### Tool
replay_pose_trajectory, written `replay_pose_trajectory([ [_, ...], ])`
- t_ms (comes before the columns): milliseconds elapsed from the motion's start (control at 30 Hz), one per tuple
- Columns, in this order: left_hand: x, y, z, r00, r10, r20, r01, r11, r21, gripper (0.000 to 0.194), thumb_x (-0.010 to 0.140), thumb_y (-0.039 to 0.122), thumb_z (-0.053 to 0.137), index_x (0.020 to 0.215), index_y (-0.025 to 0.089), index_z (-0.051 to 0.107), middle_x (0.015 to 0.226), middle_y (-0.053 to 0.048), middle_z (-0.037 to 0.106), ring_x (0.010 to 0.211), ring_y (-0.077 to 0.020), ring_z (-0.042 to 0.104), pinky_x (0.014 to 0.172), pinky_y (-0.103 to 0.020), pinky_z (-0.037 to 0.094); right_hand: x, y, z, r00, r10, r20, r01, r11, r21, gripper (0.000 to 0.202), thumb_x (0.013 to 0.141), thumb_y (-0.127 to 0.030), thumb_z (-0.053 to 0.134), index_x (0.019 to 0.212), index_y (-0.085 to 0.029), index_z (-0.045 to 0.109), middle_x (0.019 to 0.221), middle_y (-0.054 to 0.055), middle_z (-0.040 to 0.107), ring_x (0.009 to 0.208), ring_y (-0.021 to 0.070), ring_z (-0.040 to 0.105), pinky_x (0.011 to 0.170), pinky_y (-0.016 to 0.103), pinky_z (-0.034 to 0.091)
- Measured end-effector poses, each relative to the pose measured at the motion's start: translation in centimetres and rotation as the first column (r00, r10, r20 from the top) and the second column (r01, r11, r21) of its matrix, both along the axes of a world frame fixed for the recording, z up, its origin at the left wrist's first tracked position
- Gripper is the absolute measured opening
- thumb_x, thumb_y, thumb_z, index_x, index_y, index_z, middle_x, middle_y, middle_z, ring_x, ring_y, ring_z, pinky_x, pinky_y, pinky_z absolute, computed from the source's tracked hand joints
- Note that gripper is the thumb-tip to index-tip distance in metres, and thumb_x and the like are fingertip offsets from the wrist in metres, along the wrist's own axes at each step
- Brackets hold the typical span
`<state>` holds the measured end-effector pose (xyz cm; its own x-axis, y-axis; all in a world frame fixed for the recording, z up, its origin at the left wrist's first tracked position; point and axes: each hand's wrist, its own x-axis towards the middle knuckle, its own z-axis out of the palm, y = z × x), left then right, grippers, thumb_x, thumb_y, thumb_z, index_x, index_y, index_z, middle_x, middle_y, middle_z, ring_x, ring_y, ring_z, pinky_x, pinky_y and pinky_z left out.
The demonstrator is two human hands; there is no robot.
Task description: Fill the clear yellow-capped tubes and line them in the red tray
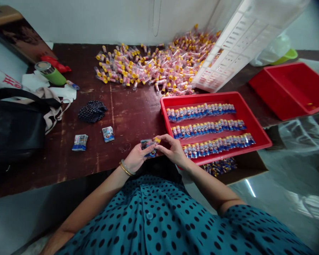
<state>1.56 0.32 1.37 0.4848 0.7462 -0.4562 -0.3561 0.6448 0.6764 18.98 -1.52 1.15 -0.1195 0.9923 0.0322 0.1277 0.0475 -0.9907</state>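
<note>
At the table's front edge, my left hand point(135, 156) is closed on a small stack of blue printed labels point(145, 143). Close against it, my right hand point(174, 149) pinches a small clear tube with a yellow cap point(157, 140); the fingers partly cover it, and I cannot tell whether the tube is inside a label. Just right of my hands, a red tray point(262, 139) bears three rows of yellow-capped tubes in blue labels point(206, 127). Two more label stacks lie to the left, one nearer point(108, 134) and one farther off point(80, 142).
Loose yellow-capped tubes point(154, 67) are heaped at the back, beside a tilted white basket point(228, 46). A dark patterned cloth point(92, 111), green jar point(50, 73) and black bag point(16, 124) occupy the left. A red bin point(284, 92) stands right; a cardboard box point(251, 168) sits below the tray.
</note>
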Motion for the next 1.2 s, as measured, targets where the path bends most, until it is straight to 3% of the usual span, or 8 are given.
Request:
replay_pose_trajectory([
  [433, 1.2, 0.5, 0.7, 0.998, -0.053, -0.019, 0.053, 0.998, 0.025, 0.034, 0.071, 0.029, 0.083, 0.101, 0.016, 0.074, 0.094, -0.004, 0.075, 0.082, -0.0148, 0.068, 0.08, -0.028, 0.054, 1.2, 0.0, 0.7, 0.998, -0.064, -0.008, 0.064, 0.995, 0.073, 0.02, 0.083, -0.038, 0.072, 0.094, -0.022, 0.068, 0.106, 0.005, 0.072, 0.104, 0.0215, 0.066, 0.097, 0.038, 0.049],
  [633, 2.1, 0.8, 1.1, 0.99, -0.084, -0.114, 0.087, 0.996, 0.022, 0.037, 0.074, 0.038, 0.079, 0.102, 0.015, 0.072, 0.088, -0.007, 0.073, 0.075, -0.0169, 0.067, 0.071, -0.029, 0.055, 2.2, 0.8, 0.4, 0.968, -0.11, -0.227, 0.106, 0.994, -0.032, 0.026, 0.086, -0.04, 0.067, 0.104, -0.022, 0.06, 0.105, 0.004, 0.067, 0.097, 0.0176, 0.065, 0.089, 0.031, 0.051],
  [733, 2.1, 0.9, 1.2, 0.971, -0.105, -0.213, 0.106, 0.994, -0.006, 0.038, 0.078, 0.044, 0.074, 0.101, 0.014, 0.071, 0.086, -0.008, 0.071, 0.072, -0.0183, 0.066, 0.058, -0.027, 0.053, 8.0, 4.0, -0.4, 0.931, -0.304, -0.201, 0.3, 0.953, -0.051, 0.041, 0.091, -0.045, 0.056, 0.125, -0.024, 0.047, 0.101, 0.003, 0.064, 0.087, 0.0147, 0.065, 0.079, 0.027, 0.053],
  [800, 1.8, 0.9, 0.9, 0.958, -0.122, -0.259, 0.128, 0.992, 0.005, 0.039, 0.076, 0.048, 0.074, 0.096, 0.015, 0.071, 0.076, -0.005, 0.068, 0.066, -0.0183, 0.063, 0.044, -0.023, 0.045, 14.5, 6.6, -0.2, 0.875, -0.484, 0.022, 0.484, 0.875, -0.024, 0.047, 0.093, -0.044, 0.05, 0.134, -0.022, 0.04, 0.095, 0.002, 0.064, 0.077, 0.0129, 0.064, 0.071, 0.024, 0.052],
  [867, 1.3, 0.7, 0.3, 0.943, -0.139, -0.301, 0.144, 0.99, -0.005, 0.042, 0.072, 0.053, 0.074, 0.091, 0.016, 0.071, 0.072, -0.004, 0.066, 0.062, -0.0186, 0.061, 0.04, -0.023, 0.042, 21.7, 8.8, 0.9, 0.664, -0.65, 0.369, 0.684, 0.728, 0.051, 0.044, 0.094, -0.038, 0.048, 0.132, -0.017, 0.043, 0.091, 0.002, 0.066, 0.076, 0.0121, 0.063, 0.071, 0.022, 0.05],
  [967, 0.5, 0.3, -1.0, 0.938, -0.088, -0.335, 0.085, 0.996, -0.023, 0.043, 0.066, 0.054, 0.079, 0.084, 0.016, 0.072, 0.069, -0.004, 0.066, 0.061, -0.0188, 0.061, 0.043, -0.024, 0.044, 29.7, 10.7, 2.7, 0.491, -0.71, 0.504, 0.768, 0.626, 0.134, 0.039, 0.094, -0.032, 0.05, 0.124, -0.008, 0.051, 0.095, 0.008, 0.068, 0.083, 0.0139, 0.063, 0.073, 0.023, 0.05],
  [1067, 0.2, -0.1, -2.2, 0.938, -0.022, -0.345, 0.011, 0.999, -0.032, 0.042, 0.06, 0.053, 0.083, 0.082, 0.018, 0.074, 0.071, -0.005, 0.069, 0.064, -0.0198, 0.063, 0.05, -0.026, 0.049, 32.8, 11.8, 3.0, 0.446, -0.677, 0.586, 0.755, 0.636, 0.16, 0.029, 0.094, -0.03, 0.057, 0.115, -0.009, 0.058, 0.1, 0.008, 0.066, 0.086, 0.0155, 0.063, 0.077, 0.029, 0.053],
  [1200, 0.3, 0.0, -2.9, 0.942, -0.025, -0.336, 0.012, 0.999, -0.039, 0.048, 0.057, 0.056, 0.084, 0.085, 0.019, 0.073, 0.073, -0.007, 0.072, 0.063, -0.0217, 0.064, 0.04, -0.024, 0.044, 32.8, 13.0, 2.3, 0.443, -0.594, 0.672, 0.646, 0.731, 0.221, 0.029, 0.095, -0.033, 0.059, 0.117, -0.014, 0.06, 0.113, 0.008, 0.063, 0.096, 0.0188, 0.064, 0.083, 0.039, 0.056],
])
